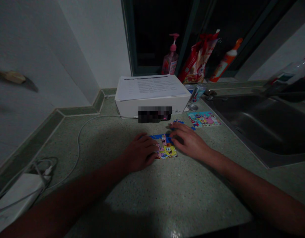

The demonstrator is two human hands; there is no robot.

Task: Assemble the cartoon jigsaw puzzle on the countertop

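Observation:
A cartoon jigsaw puzzle (169,151) lies flat on the speckled counter, with a greyish gap visible near its middle. My left hand (141,152) rests on its left side, fingers stretched out over the edge and covering part of it. At the upper right, my right hand (189,140) has its fingers apart, the thumb beside the puzzle's right edge. Its fingertips reach toward several loose blue puzzle pieces (178,122); whether they touch one is hard to see. A colourful cartoon picture (204,119) lies farther right.
A white box (152,105) with printed paper on top stands behind the puzzle, a dark phone-like object (154,115) against it. A can (198,92) leans beside the box. The sink (261,122) is right; a cable (78,145) and power strip (21,191) lie left.

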